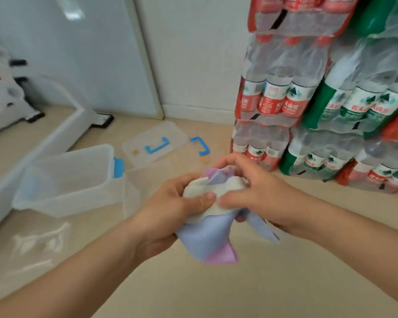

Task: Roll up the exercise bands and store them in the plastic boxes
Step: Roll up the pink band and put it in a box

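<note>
Left hand [170, 203]: fingers curled tight on the bundle of exercise bands [214, 212], thumb pressed across its white roll. Right hand [248, 191]: fingers bent over the bundle's top, thumb meeting the left thumb. Both forearms reach forward above the floor [262, 283]. Loose blue and pink ends hang below the hands. Open plastic box [67, 180] on the floor to the left, its lid [154, 143] beyond it.

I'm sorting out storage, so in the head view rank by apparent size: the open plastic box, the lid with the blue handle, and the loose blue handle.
1. open plastic box
2. lid
3. loose blue handle
</note>
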`<state>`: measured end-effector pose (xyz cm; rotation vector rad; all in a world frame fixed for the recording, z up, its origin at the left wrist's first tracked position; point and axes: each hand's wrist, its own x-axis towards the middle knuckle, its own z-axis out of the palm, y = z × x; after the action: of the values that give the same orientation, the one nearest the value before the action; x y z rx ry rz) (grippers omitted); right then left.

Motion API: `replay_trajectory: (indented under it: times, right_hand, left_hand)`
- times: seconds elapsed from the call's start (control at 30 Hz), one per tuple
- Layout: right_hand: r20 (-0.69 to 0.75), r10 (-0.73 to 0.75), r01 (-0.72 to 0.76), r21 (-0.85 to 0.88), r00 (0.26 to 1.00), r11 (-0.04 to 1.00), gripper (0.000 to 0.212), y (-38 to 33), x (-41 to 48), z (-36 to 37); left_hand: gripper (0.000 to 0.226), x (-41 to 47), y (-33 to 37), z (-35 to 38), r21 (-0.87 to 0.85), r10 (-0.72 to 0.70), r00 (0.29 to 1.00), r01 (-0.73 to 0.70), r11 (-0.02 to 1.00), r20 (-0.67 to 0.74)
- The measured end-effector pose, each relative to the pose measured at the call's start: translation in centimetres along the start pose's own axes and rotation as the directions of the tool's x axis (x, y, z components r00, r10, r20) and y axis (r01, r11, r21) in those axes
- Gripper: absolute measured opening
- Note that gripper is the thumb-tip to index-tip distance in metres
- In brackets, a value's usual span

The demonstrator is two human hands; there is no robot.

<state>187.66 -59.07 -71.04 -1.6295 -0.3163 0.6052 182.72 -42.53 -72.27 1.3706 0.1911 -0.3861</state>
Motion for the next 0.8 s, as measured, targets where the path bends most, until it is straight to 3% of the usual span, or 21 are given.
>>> replay_trajectory:
  times: [0.1, 0.2, 0.27, 0.37, 0.43, 0.5, 0.6, 0.67, 0.7, 0.8]
  right_hand:
    - [0.073, 0.218, -0.229, 0.235, 0.973, 0.945, 0.037, -2.2, 0.4, 1.5]
    - [0.303, 0.344, -0.448, 0.407, 0.888, 0.796, 0.038, -4.1, -2.0, 4.2]
    - [0.335, 0.366, -0.491, 0.470, 0.868, 0.734, 0.038, -5.5, -4.8, 6.9]
    - [0.120, 0.399, -0.387, 0.600, 0.909, 0.700, 0.030, -8.6, -8.5, 10.0]
    - [-0.080, 0.452, -0.306, 0.629, 0.888, 0.714, 0.021, -10.4, -11.0, 10.8]
    - [-0.313, 0.511, -0.270, 0.573, 0.801, 0.774, 0.017, -11.8, -13.6, 11.2]
    - [-0.631, 0.444, -0.262, 0.364, 0.636, 0.894, 0.014, -14.0, -17.6, 10.8]
    - [-0.701, 0.393, -0.281, 0.277, 0.595, 0.919, 0.013, -15.5, -19.9, 10.3]
    - [-0.689, 0.391, -0.268, 0.285, 0.610, 0.920, 0.013, -15.9, -20.8, 10.1]
    - [-0.492, 0.444, -0.218, 0.451, 0.749, 0.866, 0.022, -16.6, -23.3, 10.3]
  left_hand:
    - [0.032, -2.0, 1.0, -2.2, -0.045, 0.050, 0.976, -0.061, 0.997, -0.210]
    - [0.031, -5.2, 2.9, -2.1, -0.116, 0.007, 0.957, -0.042, 0.992, -0.290]
    - [0.030, -7.9, 4.7, -0.8, -0.141, -0.048, 0.951, 0.004, 0.990, -0.306]
    - [0.028, -11.7, 7.2, 1.2, -0.116, -0.093, 0.944, 0.059, 0.991, -0.317]
    - [0.032, -14.0, 8.5, 2.6, -0.136, -0.151, 0.958, 0.121, 0.983, -0.242]
    - [0.035, -16.2, 9.7, 4.3, -0.112, -0.183, 0.963, 0.164, 0.980, -0.197]
    - [0.043, -19.2, 12.3, 7.2, 0.215, -0.068, 0.953, 0.135, 0.967, -0.295]
    - [0.044, -20.8, 13.7, 8.5, 0.362, 0.020, 0.985, 0.044, 0.931, -0.172]
    - [0.046, -21.4, 13.9, 9.0, 0.396, 0.021, 0.998, 0.006, 0.918, -0.062]
    - [0.053, -22.7, 13.3, 9.8, 0.500, -0.016, 0.996, -0.032, 0.866, 0.093]
